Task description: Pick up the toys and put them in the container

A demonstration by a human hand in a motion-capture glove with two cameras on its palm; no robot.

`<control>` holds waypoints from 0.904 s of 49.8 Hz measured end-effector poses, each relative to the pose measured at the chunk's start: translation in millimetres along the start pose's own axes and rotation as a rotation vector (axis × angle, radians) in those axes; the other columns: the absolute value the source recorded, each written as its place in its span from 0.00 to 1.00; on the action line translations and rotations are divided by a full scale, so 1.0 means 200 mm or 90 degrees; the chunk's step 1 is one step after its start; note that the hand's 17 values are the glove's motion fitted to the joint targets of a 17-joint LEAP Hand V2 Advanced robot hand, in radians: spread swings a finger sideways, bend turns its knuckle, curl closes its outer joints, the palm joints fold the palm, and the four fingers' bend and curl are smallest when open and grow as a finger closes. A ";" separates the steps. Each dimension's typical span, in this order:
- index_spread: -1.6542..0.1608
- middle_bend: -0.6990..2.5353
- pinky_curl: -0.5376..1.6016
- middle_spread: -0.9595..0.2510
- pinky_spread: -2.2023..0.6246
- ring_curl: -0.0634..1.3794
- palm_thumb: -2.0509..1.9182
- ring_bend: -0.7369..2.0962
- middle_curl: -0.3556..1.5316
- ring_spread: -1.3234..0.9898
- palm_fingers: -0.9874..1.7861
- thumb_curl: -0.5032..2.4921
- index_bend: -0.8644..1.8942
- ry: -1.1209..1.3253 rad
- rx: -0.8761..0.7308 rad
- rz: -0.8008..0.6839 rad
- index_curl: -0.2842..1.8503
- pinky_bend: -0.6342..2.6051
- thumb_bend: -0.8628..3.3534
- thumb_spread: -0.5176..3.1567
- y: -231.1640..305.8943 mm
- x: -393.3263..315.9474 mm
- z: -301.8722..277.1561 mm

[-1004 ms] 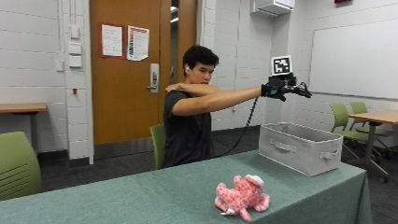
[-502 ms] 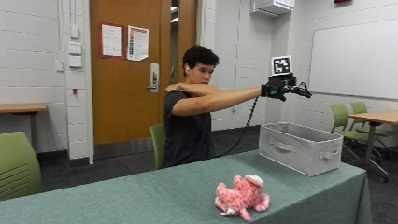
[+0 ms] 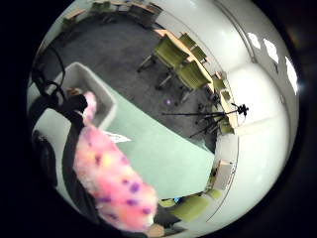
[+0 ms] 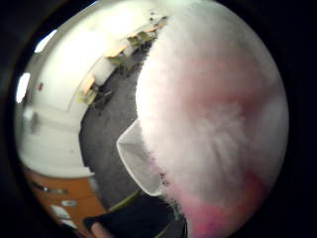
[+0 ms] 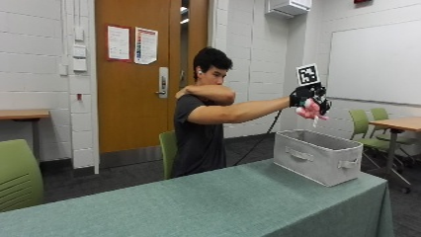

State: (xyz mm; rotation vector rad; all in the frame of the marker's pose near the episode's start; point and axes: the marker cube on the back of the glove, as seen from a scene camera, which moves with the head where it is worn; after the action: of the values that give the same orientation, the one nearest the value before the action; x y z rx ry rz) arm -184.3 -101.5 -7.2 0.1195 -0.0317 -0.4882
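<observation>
On your left the green worktop [image 5: 197, 202] lies open up to its edge. The grey container [image 5: 317, 155] stands at its far right end. Your arm is stretched out level, and your right hand [image 5: 308, 96], high above the container, has its grip closed around the pink toy [image 5: 311, 109].

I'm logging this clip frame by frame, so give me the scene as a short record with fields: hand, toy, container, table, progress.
hand: gloved right hand, arm stretched out, raised above the container
toy: pink plush toy with purple and yellow spots, held in that hand, in the air
container: grey fabric bin with handles, open top, standing at the table's end
table: green cloth; no other toy shows on it in the outside view
progress: toy picked up, not yet in the bin
</observation>
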 end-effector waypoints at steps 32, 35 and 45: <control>0.71 0.45 0.43 0.44 0.64 0.38 0.58 0.69 0.52 0.39 0.67 0.43 0.32 -0.026 -0.131 -0.008 0.45 0.47 0.18 0.41 -0.05 -0.08 0.32; 0.72 0.45 0.43 0.44 0.65 0.38 0.55 0.69 0.52 0.38 0.61 0.40 0.31 0.000 -0.155 -0.024 0.43 0.47 0.18 0.42 -0.02 -0.04 0.33; 0.78 0.37 0.46 0.64 0.72 0.32 0.48 0.59 0.48 0.45 0.33 0.34 0.33 -0.038 -0.107 -0.047 0.37 0.55 0.18 0.39 0.05 -0.09 0.15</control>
State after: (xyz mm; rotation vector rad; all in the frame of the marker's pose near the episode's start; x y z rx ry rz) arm -196.8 -87.5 24.3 -0.0582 -0.0444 -0.5663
